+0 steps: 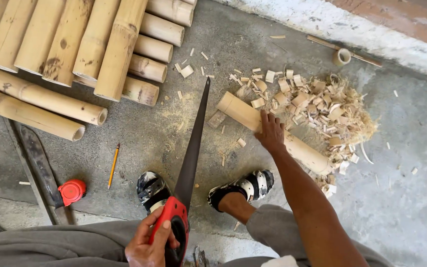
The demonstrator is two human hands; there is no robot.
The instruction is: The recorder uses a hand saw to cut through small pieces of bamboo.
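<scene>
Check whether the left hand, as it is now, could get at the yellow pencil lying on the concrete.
Probably not right away: the left hand is shut on the red handle of the handsaw. The pencil lies in the open on the floor, nothing covering it.

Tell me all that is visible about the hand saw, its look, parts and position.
The hand saw has a long, dark, tapering blade and a red and black handle, plastic by its look. The left hand grips the handle near the bottom edge of the picture. The blade points up and away over the concrete floor, its narrow tip near the end of the bamboo piece under the right hand. Its teeth are too small to see.
</scene>
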